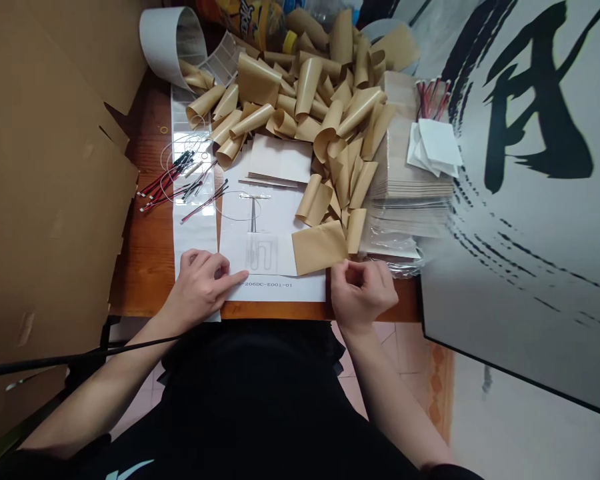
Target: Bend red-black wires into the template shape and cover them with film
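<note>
Tan, smooth paper is what my right grip [364, 293] has: thumb and forefinger pressed together, pinching the lower right corner of a flat brown sheet [321, 247], which reaches out ahead and to the left of my knuckles. My left grip [200, 287] holds nothing; its forefinger points inward, the tip down at the lower left corner of a clear film [263, 255], and the other fingers are loosely bent.

That film, marked with a pale looping trace, lies between my two grips, just beside the brown sheet's left edge. Dark leads [253, 215] run from it, away from me. Under it is a white printed page [285, 208], whose line of type ends in E001-01, nearer me than the film.

Beneath my left grip a white strip [195, 243] runs forward along the bench [145, 273]. Beyond that grip, red and black wires [166, 179] lie in a loose bunch, and farther off stands a white roll [163, 47].

Straight ahead of both grips sits a short stack of white cards [280, 159], with a heap of curled brown pieces [305, 100] behind it and down its right side. Past my right grip, beyond and slightly outward, sheets in clear sleeves [413, 183] are piled up, white squares [433, 147] on top.
</note>
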Tool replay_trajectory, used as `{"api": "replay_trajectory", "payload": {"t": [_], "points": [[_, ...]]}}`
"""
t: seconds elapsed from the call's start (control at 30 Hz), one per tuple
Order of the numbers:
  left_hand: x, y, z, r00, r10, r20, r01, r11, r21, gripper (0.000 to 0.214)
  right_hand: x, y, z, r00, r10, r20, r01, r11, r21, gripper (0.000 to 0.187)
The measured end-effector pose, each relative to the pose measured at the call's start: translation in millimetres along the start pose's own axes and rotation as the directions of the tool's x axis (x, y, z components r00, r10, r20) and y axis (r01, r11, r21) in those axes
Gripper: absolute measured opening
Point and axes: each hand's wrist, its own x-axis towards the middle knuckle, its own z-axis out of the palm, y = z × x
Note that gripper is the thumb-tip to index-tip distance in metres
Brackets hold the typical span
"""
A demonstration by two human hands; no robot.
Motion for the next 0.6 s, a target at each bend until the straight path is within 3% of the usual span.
{"api": "replay_trajectory", "payload": {"t": [0.23, 0.43, 0.53, 0.6], "points": [[-3, -1, 1.2, 1.0, -0.015, 0.003, 0.015, 1.0, 0.004, 0.029, 13, 14, -16, 0.994, 0.046, -0.1, -0.053, 0.996, -0.067, 0.021], [-5, -2, 1.3, 1.0, -0.015, 0.003, 0.015, 1.0, -0.012, 0.033, 31, 26, -43, 0.982, 0.024, -0.189, -0.046, 0.993, -0.11, 0.021], [-5, -3, 0.5, 1.0, -0.004, -0.002, 0.004, 1.0, -0.023, 0.032, 40, 21, -56, 0.986, 0.036, -0.161, -0.037, 0.999, -0.002, 0.02], [-5, -3, -0.2, 1.0, -0.001, -0.007, 0.001, 1.0, -0.026, 0.032, 48, 11, -59, 0.986, 0.145, -0.08, -0.13, 0.976, 0.173, 0.014]]}}
